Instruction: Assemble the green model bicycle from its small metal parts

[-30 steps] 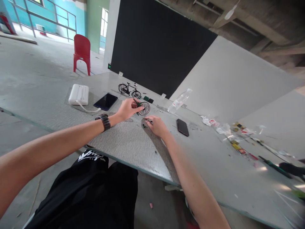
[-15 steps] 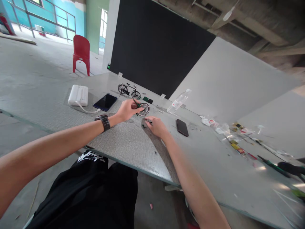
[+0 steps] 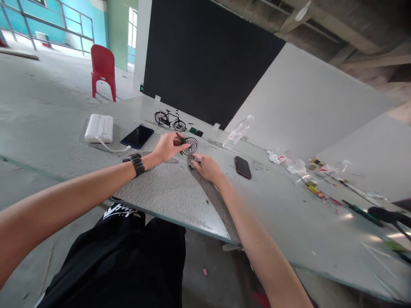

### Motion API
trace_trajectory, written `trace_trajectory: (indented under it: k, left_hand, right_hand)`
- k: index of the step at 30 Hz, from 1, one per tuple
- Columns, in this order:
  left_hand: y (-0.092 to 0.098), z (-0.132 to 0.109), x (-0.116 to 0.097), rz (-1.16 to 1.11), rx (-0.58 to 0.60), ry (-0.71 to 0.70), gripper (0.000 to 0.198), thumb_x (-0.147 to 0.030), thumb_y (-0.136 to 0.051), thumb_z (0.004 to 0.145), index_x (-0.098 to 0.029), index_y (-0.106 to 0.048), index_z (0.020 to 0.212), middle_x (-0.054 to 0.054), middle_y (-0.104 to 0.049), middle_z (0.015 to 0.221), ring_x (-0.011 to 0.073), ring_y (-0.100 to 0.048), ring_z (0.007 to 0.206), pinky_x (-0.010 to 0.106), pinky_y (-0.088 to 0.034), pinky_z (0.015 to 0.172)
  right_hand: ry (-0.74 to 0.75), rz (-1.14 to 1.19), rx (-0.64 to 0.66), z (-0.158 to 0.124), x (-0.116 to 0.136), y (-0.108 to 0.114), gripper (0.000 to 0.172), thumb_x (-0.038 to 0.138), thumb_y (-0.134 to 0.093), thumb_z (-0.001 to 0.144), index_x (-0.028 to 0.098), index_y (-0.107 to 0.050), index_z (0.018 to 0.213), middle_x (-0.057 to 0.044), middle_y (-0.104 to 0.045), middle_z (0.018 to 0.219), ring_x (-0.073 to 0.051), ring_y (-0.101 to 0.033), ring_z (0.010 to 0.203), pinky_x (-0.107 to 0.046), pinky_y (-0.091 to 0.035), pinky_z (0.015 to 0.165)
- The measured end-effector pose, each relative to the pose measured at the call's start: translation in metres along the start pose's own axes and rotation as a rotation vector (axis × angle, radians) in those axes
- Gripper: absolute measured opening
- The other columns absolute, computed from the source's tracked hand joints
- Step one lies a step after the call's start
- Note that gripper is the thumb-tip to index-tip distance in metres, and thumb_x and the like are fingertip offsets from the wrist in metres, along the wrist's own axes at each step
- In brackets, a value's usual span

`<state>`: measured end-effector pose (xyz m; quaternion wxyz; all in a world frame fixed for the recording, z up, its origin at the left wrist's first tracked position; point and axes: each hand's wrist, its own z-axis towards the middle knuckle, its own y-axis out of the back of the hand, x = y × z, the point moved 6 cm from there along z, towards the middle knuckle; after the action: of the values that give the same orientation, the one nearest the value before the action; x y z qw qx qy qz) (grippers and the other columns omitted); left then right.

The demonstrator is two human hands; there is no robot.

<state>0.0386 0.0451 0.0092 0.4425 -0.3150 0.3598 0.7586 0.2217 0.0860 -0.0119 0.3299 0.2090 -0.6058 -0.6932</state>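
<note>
My left hand (image 3: 167, 146) is closed on a partly built model bicycle, pinching it near its spoked wheel (image 3: 192, 146). Green frame pieces (image 3: 180, 137) stick out beside its fingers. Just right of and below the wheel, my right hand (image 3: 209, 168) rests low over the table with its index finger reaching toward the rim. Its thumb and fingers are drawn together around something small and dark that I cannot make out. Small black parts (image 3: 192, 167) lie by its fingertips. A complete black model bicycle (image 3: 169, 120) stands behind my left hand.
On the table (image 3: 154, 188) are a white power bank (image 3: 99, 128) cabled toward a phone (image 3: 138, 136), and a second dark phone (image 3: 243, 167). A plastic bottle (image 3: 238, 133) stands at the back. Plastic packaging (image 3: 298, 164) lies right. A red chair (image 3: 103, 70) is beyond.
The whole view has shifted slightly, moving the scene a little left and up. My right index finger now points closer to the wheel's lower rim. My left hand keeps its hold.
</note>
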Motion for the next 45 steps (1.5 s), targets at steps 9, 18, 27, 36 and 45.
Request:
trace_trajectory:
  k: [9, 18, 27, 36, 45]
  left_hand:
    - [-0.002, -0.002, -0.003, 0.02, 0.016, -0.015, 0.031, -0.035, -0.079, 0.079, -0.013, -0.067, 0.097, 0.006, -0.074, 0.077, 0.0172, -0.067, 0.072, 0.027, -0.05, 0.067]
    - [0.0, -0.003, -0.007, 0.044, 0.041, -0.013, 0.031, -0.037, -0.077, 0.08, -0.013, -0.066, 0.096, 0.004, -0.07, 0.071, 0.0165, -0.064, 0.069, 0.026, -0.045, 0.064]
    - [-0.004, -0.007, -0.019, 0.067, 0.116, -0.054, 0.023, -0.032, -0.075, 0.083, -0.013, -0.066, 0.093, -0.001, -0.063, 0.062, 0.0122, -0.054, 0.061, 0.026, -0.041, 0.061]
    - [-0.012, -0.007, -0.015, 0.012, 0.198, -0.098, 0.021, -0.03, -0.073, 0.084, -0.013, -0.067, 0.095, 0.003, -0.071, 0.075, 0.0146, -0.062, 0.069, 0.028, -0.046, 0.067]
    - [-0.01, -0.007, -0.016, 0.035, 0.197, -0.128, 0.025, -0.036, -0.074, 0.083, -0.016, -0.067, 0.096, 0.002, -0.07, 0.074, 0.0165, -0.063, 0.069, 0.03, -0.045, 0.065]
  right_hand:
    - [0.028, 0.044, 0.024, 0.0, 0.005, 0.001, 0.036, 0.025, -0.048, 0.1, 0.022, -0.063, 0.132, -0.008, -0.065, 0.136, -0.025, -0.063, 0.121, -0.036, -0.047, 0.101]
    - [0.011, 0.05, -0.008, 0.001, 0.001, 0.003, 0.028, 0.028, -0.054, 0.097, 0.022, -0.068, 0.121, -0.008, -0.071, 0.124, -0.027, -0.066, 0.111, -0.037, -0.05, 0.094]
    - [-0.005, 0.015, -0.035, 0.002, 0.002, 0.006, 0.015, 0.027, -0.056, 0.096, 0.021, -0.07, 0.1, -0.01, -0.074, 0.106, -0.027, -0.069, 0.095, -0.035, -0.049, 0.08]
    - [0.054, 0.076, -0.053, 0.002, 0.005, 0.005, 0.021, 0.024, -0.057, 0.093, 0.025, -0.071, 0.109, -0.008, -0.073, 0.114, -0.028, -0.068, 0.101, -0.035, -0.049, 0.081]
    - [0.034, 0.141, -0.066, 0.0, 0.009, 0.008, 0.016, 0.025, -0.062, 0.091, 0.022, -0.074, 0.1, -0.006, -0.076, 0.102, -0.025, -0.068, 0.088, -0.033, -0.047, 0.075]
